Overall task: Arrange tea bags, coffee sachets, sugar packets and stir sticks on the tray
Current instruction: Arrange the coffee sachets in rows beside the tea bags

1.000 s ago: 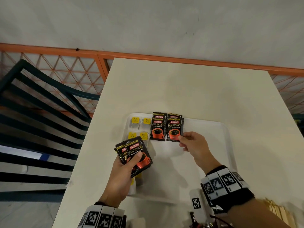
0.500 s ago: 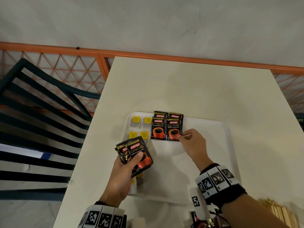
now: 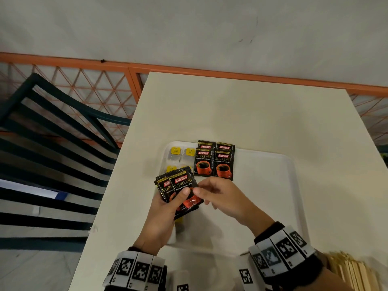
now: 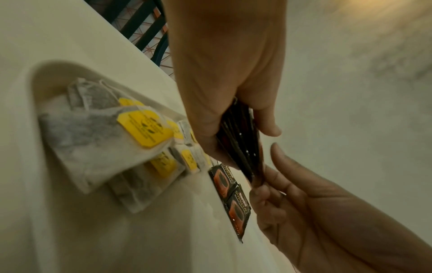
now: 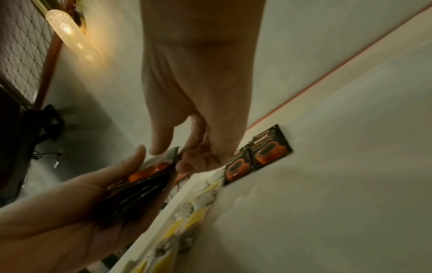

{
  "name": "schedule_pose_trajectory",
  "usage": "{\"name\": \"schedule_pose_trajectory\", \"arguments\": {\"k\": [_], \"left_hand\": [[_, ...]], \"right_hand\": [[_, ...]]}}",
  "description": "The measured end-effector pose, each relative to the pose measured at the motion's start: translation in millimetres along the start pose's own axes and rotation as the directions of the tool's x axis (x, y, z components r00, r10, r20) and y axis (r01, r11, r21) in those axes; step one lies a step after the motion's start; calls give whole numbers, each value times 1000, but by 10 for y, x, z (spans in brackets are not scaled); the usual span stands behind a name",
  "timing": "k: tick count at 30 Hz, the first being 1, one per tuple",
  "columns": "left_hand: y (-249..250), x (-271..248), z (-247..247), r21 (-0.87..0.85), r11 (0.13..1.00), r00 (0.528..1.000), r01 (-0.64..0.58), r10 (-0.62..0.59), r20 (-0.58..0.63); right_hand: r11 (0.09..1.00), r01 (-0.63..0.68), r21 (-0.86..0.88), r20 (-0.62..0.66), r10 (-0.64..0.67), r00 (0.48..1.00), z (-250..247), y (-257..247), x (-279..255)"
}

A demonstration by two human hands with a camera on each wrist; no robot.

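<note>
A white tray (image 3: pixel 273 185) lies on the table. Tea bags (image 3: pixel 182 155) with yellow tags fill its far left corner. Several black coffee sachets (image 3: pixel 214 162) lie flat beside them in overlapping rows. My left hand (image 3: pixel 165 206) grips a fanned stack of coffee sachets (image 3: pixel 178 185) above the tray's left side, thumb on top. My right hand (image 3: pixel 218 196) pinches the right edge of the top sachet (image 5: pixel 163 162) in that stack. In the left wrist view the stack (image 4: pixel 243 147) shows edge-on between my fingers, with tea bags (image 4: pixel 105 133) below.
Wooden stir sticks (image 3: pixel 352 271) lie at the near right of the table (image 3: pixel 241 112). A dark slatted chair (image 3: pixel 52 143) stands left of the table, an orange railing (image 3: pixel 189 70) behind it. The tray's right half is bare.
My right hand left the laid-down sachets and came back left to the stack in my left hand, where it now pinches the top sachet. The left hand stayed put.
</note>
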State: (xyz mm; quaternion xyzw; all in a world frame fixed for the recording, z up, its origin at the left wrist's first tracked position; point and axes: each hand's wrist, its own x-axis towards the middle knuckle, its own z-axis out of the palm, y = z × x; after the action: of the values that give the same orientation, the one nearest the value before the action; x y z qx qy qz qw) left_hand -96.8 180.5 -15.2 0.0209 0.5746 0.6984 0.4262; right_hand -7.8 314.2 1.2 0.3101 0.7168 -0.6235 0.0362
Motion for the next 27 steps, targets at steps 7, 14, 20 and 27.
{"name": "schedule_pose_trajectory", "arguments": {"k": [7, 14, 20, 27], "left_hand": [[-20, -81, -49, -46, 998, 997, 44, -41, 64], [-46, -95, -156, -50, 997, 998, 62, -63, -24], [-46, -114, -250, -33, 997, 991, 69, -72, -113], [-31, -121, -286, -2, 997, 989, 75, -74, -126]], "right_hand": [[994, -52, 96, -70, 59, 996, 40, 76, -7], [959, -63, 277, -89, 91, 992, -69, 103, 34], [978, -135, 159, -349, 183, 919, -123, 198, 248], [982, -171, 84, -444, 190, 875, -46, 275, 415]]}}
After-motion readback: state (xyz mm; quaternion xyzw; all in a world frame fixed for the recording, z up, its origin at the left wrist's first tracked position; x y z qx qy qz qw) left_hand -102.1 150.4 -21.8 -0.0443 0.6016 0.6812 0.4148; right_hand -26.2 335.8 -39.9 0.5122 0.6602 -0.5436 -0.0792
